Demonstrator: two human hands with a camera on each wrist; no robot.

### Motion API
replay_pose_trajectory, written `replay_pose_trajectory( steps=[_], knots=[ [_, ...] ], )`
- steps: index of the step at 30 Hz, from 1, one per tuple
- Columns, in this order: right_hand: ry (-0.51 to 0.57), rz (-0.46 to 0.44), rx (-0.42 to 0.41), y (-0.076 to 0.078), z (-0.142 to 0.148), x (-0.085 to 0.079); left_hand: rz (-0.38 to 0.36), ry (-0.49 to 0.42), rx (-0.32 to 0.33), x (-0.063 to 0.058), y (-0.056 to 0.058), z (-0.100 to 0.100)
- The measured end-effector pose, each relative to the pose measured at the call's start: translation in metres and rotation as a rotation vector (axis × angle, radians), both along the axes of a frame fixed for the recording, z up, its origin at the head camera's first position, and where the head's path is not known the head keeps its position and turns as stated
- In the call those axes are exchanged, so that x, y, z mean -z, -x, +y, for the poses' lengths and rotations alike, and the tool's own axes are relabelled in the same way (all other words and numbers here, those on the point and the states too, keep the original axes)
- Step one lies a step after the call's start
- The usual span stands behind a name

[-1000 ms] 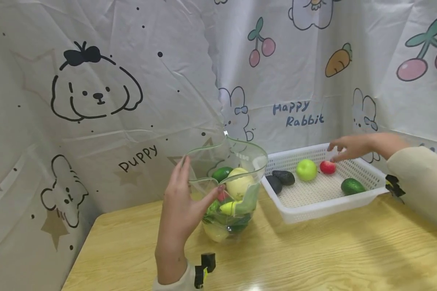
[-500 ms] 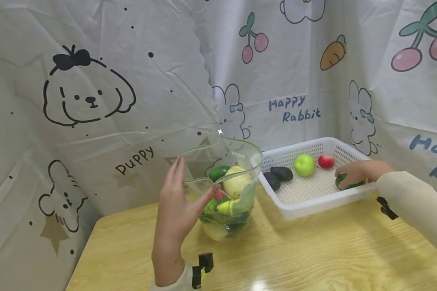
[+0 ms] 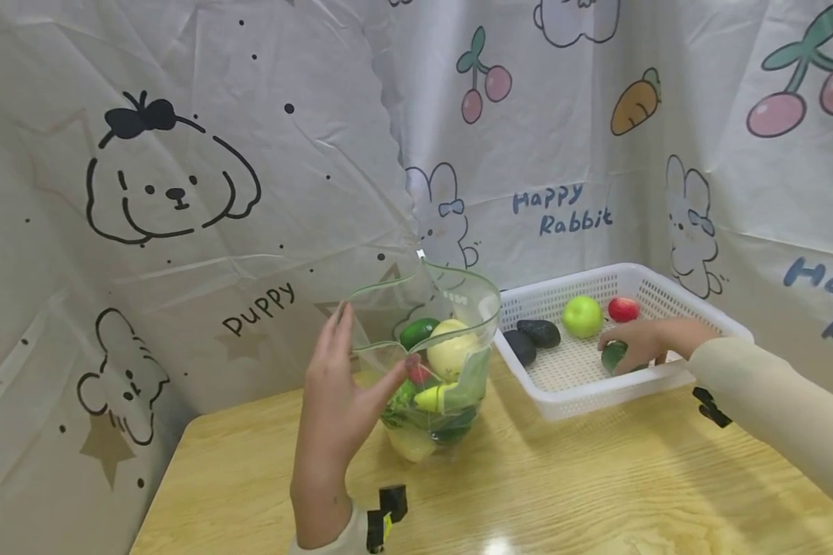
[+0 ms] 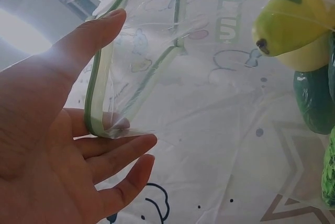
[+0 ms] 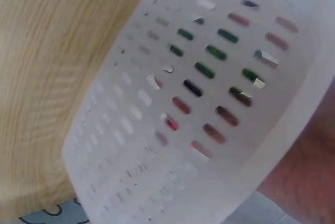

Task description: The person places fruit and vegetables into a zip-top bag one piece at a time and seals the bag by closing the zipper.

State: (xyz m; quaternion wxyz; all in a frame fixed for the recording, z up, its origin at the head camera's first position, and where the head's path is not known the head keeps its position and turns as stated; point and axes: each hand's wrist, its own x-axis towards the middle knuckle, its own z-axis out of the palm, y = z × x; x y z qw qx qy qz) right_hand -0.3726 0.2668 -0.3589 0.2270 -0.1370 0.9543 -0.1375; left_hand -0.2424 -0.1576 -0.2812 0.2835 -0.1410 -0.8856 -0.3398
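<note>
The left hand [image 3: 340, 393] is at the left edge of the clear bag's [image 3: 389, 314] mouth, its fingers nearly straight and spread well away from the thumb, touching the rim rather than clenching it. That wide reach seems meant to keep the soft plastic parted. The bag stands on the counter [image 3: 527, 478] near its back edge; the fruit and vegetables in its bottom likely steady it.

The right hand [image 3: 644, 341] is inside the white basket [image 3: 576, 402], fingers curled down over a green avocado [image 3: 614, 355] near the front wall, right of centre. Gripping from above probably suits the basket's raised walls. Whether the avocado is off the basket floor, I cannot tell.

A green apple [image 3: 583, 317] and a red fruit [image 3: 623, 310] sit along the back wall; two dark avocados [image 3: 539, 334] lie by the left wall.
</note>
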Motion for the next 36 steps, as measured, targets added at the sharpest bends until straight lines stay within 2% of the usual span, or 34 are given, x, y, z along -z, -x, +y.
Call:
replay_pose_trajectory(
  steps=[12, 17, 20, 23, 27, 32, 36],
  knots=[
    [-0.015, 0.063, -0.025, 0.000, -0.015, -0.008, -0.022, 0.009, -0.009, -0.001, 0.000, -0.001],
    [0.003, 0.092, -0.079, 0.003, -0.015, -0.015, -0.028, 0.002, -0.005, -0.002, 0.000, 0.000],
    [0.004, 0.173, -0.141, 0.005, -0.016, -0.020, -0.018, -0.012, 0.011, -0.002, 0.000, 0.001],
    [0.017, 0.309, -0.203, 0.004, -0.019, -0.027, -0.006, -0.032, 0.038, -0.001, -0.001, 0.001],
    [0.056, 0.490, -0.244, 0.002, -0.027, -0.044, 0.014, -0.064, 0.069, -0.001, -0.001, 0.000],
    [0.107, 0.597, -0.236, -0.003, -0.042, -0.074, 0.065, -0.124, 0.096, -0.001, -0.001, 0.001],
    [0.170, 0.643, -0.232, -0.010, -0.058, -0.101, 0.092, -0.177, 0.079, -0.002, -0.001, 0.006]
  ],
)
